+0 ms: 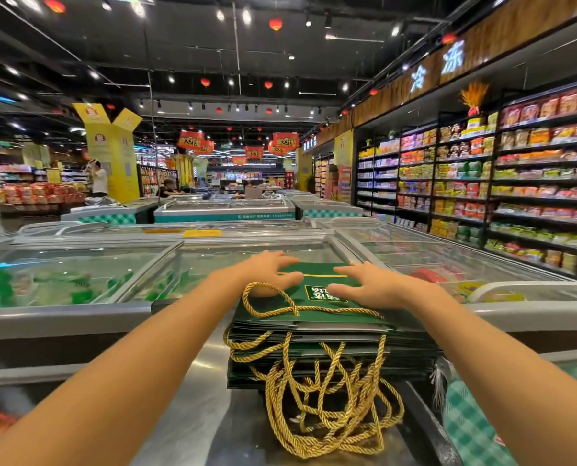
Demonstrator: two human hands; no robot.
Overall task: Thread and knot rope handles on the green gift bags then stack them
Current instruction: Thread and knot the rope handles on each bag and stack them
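A stack of flat green gift bags (pixel 331 351) lies on a freezer lid in front of me. The top green bag (pixel 314 280) carries a white-lettered label and a yellow line. Its gold rope handle (pixel 270 302) loops over the near left corner. Many more gold rope handles (pixel 327 412) spill from the stack's near side in a tangle. My left hand (pixel 273 269) rests on the top bag's far left part, fingers spread. My right hand (pixel 369 284) lies flat on its right part, fingers spread too. Neither hand grips anything.
Glass-topped chest freezers (pixel 78 274) spread ahead and to both sides. Stocked shelves (pixel 482 183) line the right wall. A green checked cloth or panel (pixel 472 428) sits at the lower right. People stand far off near a yellow pillar (pixel 112 156).
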